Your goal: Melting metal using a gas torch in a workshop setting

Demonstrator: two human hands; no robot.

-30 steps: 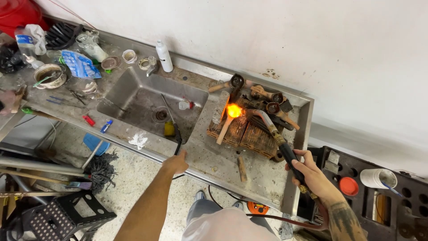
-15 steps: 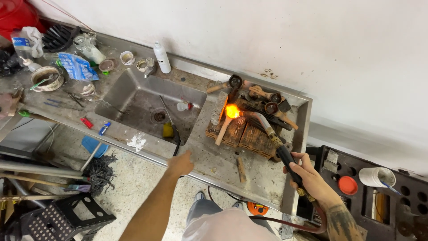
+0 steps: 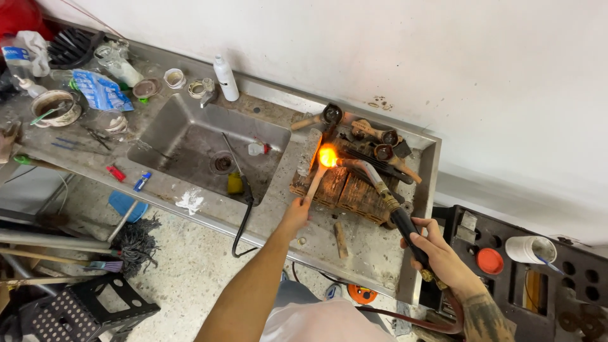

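Nearest the camera, the right hand (image 3: 437,256) is closed around the black handle of a torch (image 3: 386,199), whose brass neck runs up and left to a bright orange flame (image 3: 327,156). The left hand (image 3: 295,214) pinches the lower end of a wooden stick (image 3: 315,182); the stick's upper end sits in the glow, over a bed of reddish bricks (image 3: 345,190) on the steel counter (image 3: 373,253). Half a second ago the left hand hovered open near the counter's front edge, holding nothing; it has since moved up and right and taken hold of the stick. The torch hand has hardly shifted and the flame burns at the same spot.

A short loose piece of wood (image 3: 341,239) lies on the counter between the two hands. Left of the bricks is the sink (image 3: 190,136), with a yellow-handled tool (image 3: 235,182) at its near rim. Farther back, several small ladles (image 3: 380,140) lie behind the bricks, and a white bottle (image 3: 225,78) stands against the wall.
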